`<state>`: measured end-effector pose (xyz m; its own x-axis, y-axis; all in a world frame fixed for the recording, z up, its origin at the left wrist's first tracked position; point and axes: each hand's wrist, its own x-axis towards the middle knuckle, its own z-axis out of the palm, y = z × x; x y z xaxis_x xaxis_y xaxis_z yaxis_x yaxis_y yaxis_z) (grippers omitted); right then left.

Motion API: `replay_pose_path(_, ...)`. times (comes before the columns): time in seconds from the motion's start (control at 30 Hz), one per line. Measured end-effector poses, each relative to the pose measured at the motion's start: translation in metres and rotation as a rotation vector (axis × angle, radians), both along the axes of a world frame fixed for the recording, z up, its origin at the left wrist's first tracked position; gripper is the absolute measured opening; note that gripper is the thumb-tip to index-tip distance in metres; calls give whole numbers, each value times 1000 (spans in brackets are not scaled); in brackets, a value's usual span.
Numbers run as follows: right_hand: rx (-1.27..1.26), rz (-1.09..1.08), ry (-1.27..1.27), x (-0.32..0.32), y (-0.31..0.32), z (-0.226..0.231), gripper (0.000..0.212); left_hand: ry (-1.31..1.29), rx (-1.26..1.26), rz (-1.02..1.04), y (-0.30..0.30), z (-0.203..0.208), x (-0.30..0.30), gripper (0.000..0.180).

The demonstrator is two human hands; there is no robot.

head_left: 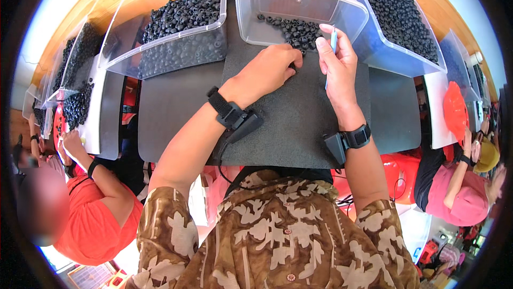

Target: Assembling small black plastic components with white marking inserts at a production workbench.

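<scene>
My right hand (pixel 340 64) is closed around a slim light-blue pen-like tool (pixel 333 41), held upright between thumb and fingers. It is in front of a clear plastic bin (pixel 248 17) tipped with its mouth toward me. Small black ring-shaped parts (pixel 299 31) lie in that bin and spill to its front lip. My left hand (pixel 272 67) rests just before the bin, palm down, with its fingers curled in. A dark spot shows at its fingertips, but I cannot make out what it holds.
Both hands are over a dark grey tabletop (pixel 299 123). A clear bin heaped with black parts (pixel 184 11) stands at the left, another full bin (pixel 398 11) at the right. A person in a red top (pixel 101 219) works at the left, one in pink (pixel 457 193) at the right.
</scene>
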<state>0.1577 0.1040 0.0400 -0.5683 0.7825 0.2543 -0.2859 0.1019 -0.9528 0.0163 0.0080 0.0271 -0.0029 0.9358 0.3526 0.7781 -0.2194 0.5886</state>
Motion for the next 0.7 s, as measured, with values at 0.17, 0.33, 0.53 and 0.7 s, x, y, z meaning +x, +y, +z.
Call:
replay_pose_path(0.17,46,57,-2,2,-2,2,26,-798,-220,-49,-20,14,-1,19)
replay_pose_path(0.33,89,161,-1,4,-11,12,26,-1656,-141,-123,-38,6,-9,18)
replay_pose_path(0.53,151,345,-93,2,-13,4,20,-1871,-121,-321,-36,-21,-17,18)
replay_pose_path(0.7,170,417,-185,3,-17,8,23,-1889,-109,-211,-35,-13,-12,14)
